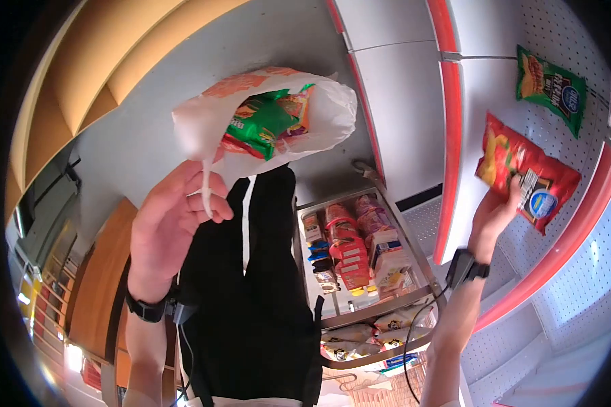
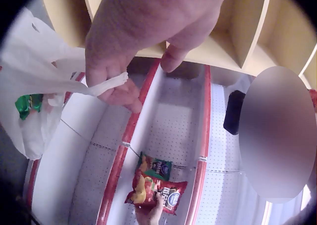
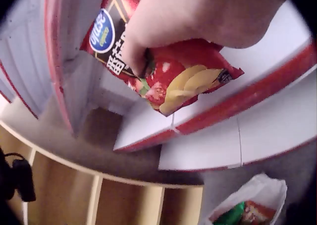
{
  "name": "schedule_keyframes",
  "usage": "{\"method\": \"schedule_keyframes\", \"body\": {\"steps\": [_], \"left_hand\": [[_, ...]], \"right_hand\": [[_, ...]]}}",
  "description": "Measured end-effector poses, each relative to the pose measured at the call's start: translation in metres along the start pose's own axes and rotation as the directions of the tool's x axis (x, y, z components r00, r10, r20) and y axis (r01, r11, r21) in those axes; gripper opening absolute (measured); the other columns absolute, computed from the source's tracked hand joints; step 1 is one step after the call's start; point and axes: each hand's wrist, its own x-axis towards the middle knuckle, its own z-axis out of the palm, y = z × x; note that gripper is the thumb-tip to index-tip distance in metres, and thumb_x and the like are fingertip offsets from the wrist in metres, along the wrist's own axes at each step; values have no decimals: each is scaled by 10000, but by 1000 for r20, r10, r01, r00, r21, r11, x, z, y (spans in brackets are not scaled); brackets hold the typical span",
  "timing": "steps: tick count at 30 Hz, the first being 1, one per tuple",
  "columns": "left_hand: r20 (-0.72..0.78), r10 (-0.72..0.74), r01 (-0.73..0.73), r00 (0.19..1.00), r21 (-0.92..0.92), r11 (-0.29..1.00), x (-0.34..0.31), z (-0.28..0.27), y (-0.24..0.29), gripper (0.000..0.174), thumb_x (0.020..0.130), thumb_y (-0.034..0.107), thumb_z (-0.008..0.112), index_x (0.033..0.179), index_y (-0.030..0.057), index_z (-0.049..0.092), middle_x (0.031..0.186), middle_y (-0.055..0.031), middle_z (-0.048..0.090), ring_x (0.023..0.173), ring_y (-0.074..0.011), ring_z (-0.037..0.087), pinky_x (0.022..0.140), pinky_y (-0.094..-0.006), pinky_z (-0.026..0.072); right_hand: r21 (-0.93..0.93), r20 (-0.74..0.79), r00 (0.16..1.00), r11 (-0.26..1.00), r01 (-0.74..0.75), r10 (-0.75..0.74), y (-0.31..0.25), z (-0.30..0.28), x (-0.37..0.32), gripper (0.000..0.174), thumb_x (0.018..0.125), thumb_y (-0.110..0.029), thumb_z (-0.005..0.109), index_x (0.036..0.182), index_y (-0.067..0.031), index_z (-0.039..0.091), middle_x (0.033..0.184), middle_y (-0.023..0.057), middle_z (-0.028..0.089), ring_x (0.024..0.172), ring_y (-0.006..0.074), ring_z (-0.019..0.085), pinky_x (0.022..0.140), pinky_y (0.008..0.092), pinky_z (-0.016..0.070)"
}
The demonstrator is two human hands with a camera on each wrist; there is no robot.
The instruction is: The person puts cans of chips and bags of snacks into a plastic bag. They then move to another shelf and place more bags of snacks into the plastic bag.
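The right hand point(image 1: 494, 216) grips a red chip bag point(image 1: 529, 169) over a white shelf edged in red; the right wrist view shows the thumb pressed on the front of this red bag point(image 3: 173, 79). Just beyond it, a green chip bag point(image 1: 551, 89) lies on the same shelf. From the curled fingers of the left hand point(image 1: 166, 230) hangs the handle of a white plastic bag point(image 1: 326, 112), its mouth open. Inside are a green packet point(image 1: 261, 125) and other colourful packets. In the left wrist view the handle point(image 2: 111, 84) passes between the fingers.
A metal cart point(image 1: 421, 254) with boxed and bagged snacks stands below, between the hands. Wooden compartment shelving point(image 1: 82, 68) curves along the upper left. A wooden panel point(image 1: 102, 278) is at the lower left. More perforated white shelves point(image 1: 577, 258) are at the right.
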Motion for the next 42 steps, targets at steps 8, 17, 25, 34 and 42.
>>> {"method": "schedule_keyframes", "body": {"steps": [8, 17, 25, 34, 42], "left_hand": [[81, -32, 32, 996, 12, 999, -1, 1, 2, 631, 907, 361, 449, 1344, -88, 372, 1059, -128, 593, 875, -223, 625, 793, -303, 456], [119, -62, 59, 991, 24, 998, -10, 13, 9, 627, 879, 317, 484, 1356, -75, 372, 1036, -118, 596, 892, -232, 608, 822, -314, 439], [78, -94, 82, 993, 141, 987, -20, 11, 19, 808, 845, 486, 505, 1360, -113, 336, 991, -119, 594, 797, -224, 619, 732, -305, 460], [134, -91, 80, 987, 84, 993, -33, -8, 28, 725, 847, 364, 518, 1367, -107, 335, 1006, -136, 592, 824, -239, 626, 752, -314, 451], [90, -89, 77, 992, 129, 989, -42, -20, 40, 866, 818, 514, 556, 1372, -107, 318, 990, -123, 601, 773, -246, 639, 708, -309, 478]], "right_hand": [[-384, 596, 681, 896, -224, 426, 81, 55, -125, 582, 699, -117, 803, 1205, -41, 524, 1232, 126, 548, 1159, 262, 523, 950, 380, 464], [-498, 867, 399, 516, 697, 298, 158, 221, -157, 756, 545, -129, 793, 1230, -48, 486, 1254, 163, 496, 1206, 356, 437, 1048, 458, 305], [-627, 777, 418, 520, 580, 471, 176, 245, -162, 321, 616, -187, 734, 864, 4, 668, 990, 214, 621, 1145, 392, 480, 1000, 507, 307], [-465, 790, 614, 654, 597, 0, 174, 213, -157, 602, 692, -133, 695, 1240, 3, 488, 1233, 202, 521, 1213, 363, 443, 1038, 462, 324], [-435, 806, 572, 500, 749, -155, 203, 181, -130, 541, 816, -163, 651, 1284, 25, 455, 1232, 221, 527, 1165, 378, 485, 1035, 453, 341]]}}
